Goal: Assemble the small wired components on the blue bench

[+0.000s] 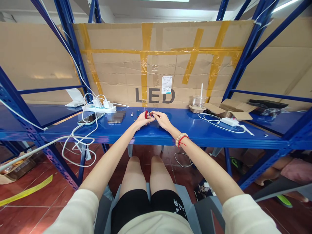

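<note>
Over the front of the blue shelf table (185,130), my hands meet, fingertips close together. My left hand (140,121) is closed round a small red object (146,114) that stands upright at its fingers; its kind is not clear. My right hand (162,119), with a beaded bracelet and red string at the wrist, pinches a small dark and red piece (151,114) close to the red object. Whether the two pieces touch I cannot tell. Some tiny metal parts (132,114) lie on the table just left of my left hand.
Left are a phone (91,118), a white power strip (98,108) with looping cables and a blurred-out item (116,117). Right stand a plastic cup with a straw (198,101), an open cardboard box (227,110) and a white adapter (229,122). A large cardboard sheet (117,71) closes the back.
</note>
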Available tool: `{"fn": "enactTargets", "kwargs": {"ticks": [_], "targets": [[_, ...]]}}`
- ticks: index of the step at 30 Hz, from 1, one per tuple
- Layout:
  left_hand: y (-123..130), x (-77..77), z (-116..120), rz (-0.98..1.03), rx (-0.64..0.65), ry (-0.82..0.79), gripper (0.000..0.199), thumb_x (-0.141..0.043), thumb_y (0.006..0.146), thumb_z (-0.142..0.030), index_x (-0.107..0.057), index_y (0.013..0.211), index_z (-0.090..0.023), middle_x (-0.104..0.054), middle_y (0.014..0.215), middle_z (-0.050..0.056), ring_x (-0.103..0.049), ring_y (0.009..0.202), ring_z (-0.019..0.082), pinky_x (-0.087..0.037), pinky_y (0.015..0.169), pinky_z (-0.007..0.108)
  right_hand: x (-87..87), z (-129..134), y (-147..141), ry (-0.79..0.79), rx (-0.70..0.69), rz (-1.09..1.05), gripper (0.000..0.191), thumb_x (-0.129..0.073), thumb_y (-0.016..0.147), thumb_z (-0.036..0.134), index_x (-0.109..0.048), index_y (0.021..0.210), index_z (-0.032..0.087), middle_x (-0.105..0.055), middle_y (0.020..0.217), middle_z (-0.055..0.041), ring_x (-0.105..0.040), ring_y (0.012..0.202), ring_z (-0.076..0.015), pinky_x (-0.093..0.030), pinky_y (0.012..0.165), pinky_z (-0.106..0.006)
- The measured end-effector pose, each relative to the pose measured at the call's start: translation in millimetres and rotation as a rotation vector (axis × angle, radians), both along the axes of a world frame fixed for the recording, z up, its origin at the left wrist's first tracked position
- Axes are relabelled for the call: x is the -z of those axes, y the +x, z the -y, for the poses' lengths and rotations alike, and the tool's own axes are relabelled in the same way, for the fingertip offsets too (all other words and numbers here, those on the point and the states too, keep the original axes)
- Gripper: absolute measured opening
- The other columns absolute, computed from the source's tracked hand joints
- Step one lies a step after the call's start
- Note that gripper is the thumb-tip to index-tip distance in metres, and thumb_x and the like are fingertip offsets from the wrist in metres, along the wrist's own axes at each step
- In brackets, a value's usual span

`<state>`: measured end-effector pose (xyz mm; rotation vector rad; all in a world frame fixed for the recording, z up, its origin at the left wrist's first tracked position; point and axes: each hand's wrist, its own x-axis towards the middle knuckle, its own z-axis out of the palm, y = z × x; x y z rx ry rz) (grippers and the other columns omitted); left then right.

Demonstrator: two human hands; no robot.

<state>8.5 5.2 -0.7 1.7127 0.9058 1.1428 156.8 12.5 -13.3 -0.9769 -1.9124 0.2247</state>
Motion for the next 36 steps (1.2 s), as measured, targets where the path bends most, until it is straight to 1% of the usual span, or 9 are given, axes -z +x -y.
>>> {"fn": "enactTargets", "kwargs": {"ticks": [4, 9, 12, 14, 18, 22, 26, 30, 36], "targets": [[1, 1.0, 0, -0.036, -0.004, 0.006, 0.043, -0.075, 0.051, -0.025, -0.044, 0.078, -0.015, -0.061, 0.066, 0.000, -0.048, 0.049, 0.006, -0.031, 0.040, 0.015, -0.5, 1, -1, 0.005, 0.047, 0.020, 0.029, -0.041, 0.086, 0.028, -0.062, 0.105, 0.027, -0.063, 0.105, 0.0008, -0.056, 0.096, -0.0176, -0.042, 0.084, -0.030], [-1, 5.1, -12, 0.077, -0.233, 0.044, 0.047, -0.076, 0.049, -0.020, -0.038, 0.077, -0.016, -0.061, 0.079, 0.001, -0.050, 0.050, 0.004, -0.034, 0.039, 0.014, 0.4, 4, -1, -0.038, 0.347, 0.098, 0.028, -0.041, 0.086, 0.029, -0.062, 0.105, 0.030, -0.064, 0.095, -0.0018, -0.057, 0.089, -0.0198, -0.044, 0.078, -0.032], [-2, 6.5, -17, 0.111, -0.277, 0.035, 0.047, -0.074, 0.052, -0.017, -0.036, 0.080, -0.017, -0.061, 0.083, 0.002, -0.054, 0.054, 0.006, -0.037, 0.040, 0.015, 2.6, 3, -2, -0.104, 0.463, 0.147, 0.031, -0.042, 0.085, 0.023, -0.063, 0.106, 0.029, -0.062, 0.093, -0.0061, -0.056, 0.089, -0.0214, -0.044, 0.077, -0.033], [-3, 6.6, -18, 0.118, -0.282, 0.022, 0.046, -0.073, 0.055, -0.018, -0.035, 0.081, -0.017, -0.062, 0.084, 0.003, -0.056, 0.055, 0.008, -0.038, 0.039, 0.015, 3.4, 3, -3, -0.155, 0.475, 0.201, 0.031, -0.044, 0.083, 0.022, -0.064, 0.106, 0.027, -0.059, 0.098, -0.0084, -0.055, 0.092, -0.0227, -0.044, 0.078, -0.034], [-3, 5.8, -17, 0.103, -0.304, 0.002, 0.039, -0.069, 0.062, -0.024, -0.036, 0.081, -0.017, -0.062, 0.082, 0.004, -0.055, 0.051, 0.007, -0.035, 0.036, 0.015, 2.2, 6, -6, -0.193, 0.430, 0.317, 0.026, -0.051, 0.079, 0.033, -0.068, 0.098, 0.026, -0.055, 0.100, -0.0097, -0.051, 0.100, -0.0269, -0.041, 0.083, -0.040], [-2, 4.1, -14, 0.116, -0.286, -0.007, 0.036, -0.067, 0.065, -0.028, -0.035, 0.078, -0.017, -0.060, 0.075, 0.001, -0.054, 0.048, 0.006, -0.034, 0.035, 0.014, 0.9, 6, -6, -0.163, 0.435, 0.193, 0.029, -0.049, 0.080, 0.040, -0.069, 0.094, 0.023, -0.054, 0.097, -0.0098, -0.050, 0.099, -0.0250, -0.041, 0.084, -0.039], [-1, 1.9, -11, 0.127, -0.159, -0.034, 0.039, -0.068, 0.064, -0.034, -0.034, 0.076, -0.018, -0.061, 0.069, 0.001, -0.053, 0.047, 0.007, -0.033, 0.035, 0.014, 0.6, 1, -1, -0.045, 0.210, -0.009, 0.031, -0.043, 0.085, 0.039, -0.067, 0.096, 0.022, -0.058, 0.094, -0.0053, -0.055, 0.084, -0.0152, -0.043, 0.079, -0.029], [0, 0.0, -9, 0.148, -0.045, -0.098, 0.043, -0.069, 0.063, -0.039, -0.033, 0.073, -0.018, -0.061, 0.066, 0.002, -0.053, 0.047, 0.008, -0.033, 0.035, 0.014, -0.1, 0, 1, -0.031, 0.063, -0.058, 0.029, -0.046, 0.083, 0.037, -0.069, 0.083, 0.019, -0.063, 0.087, -0.0043, -0.056, 0.080, -0.0144, -0.044, 0.075, -0.026], [-2, -0.7, -10, 0.183, -0.048, -0.107, 0.043, -0.070, 0.061, -0.039, -0.034, 0.071, -0.018, -0.055, 0.062, -0.001, -0.052, 0.047, 0.007, -0.032, 0.036, 0.014, 1.7, -2, -1, -0.076, -0.039, -0.180, 0.025, -0.056, 0.076, 0.034, -0.070, 0.085, 0.015, -0.066, 0.088, -0.0066, -0.059, 0.071, -0.0144, -0.047, 0.067, -0.026]]}}
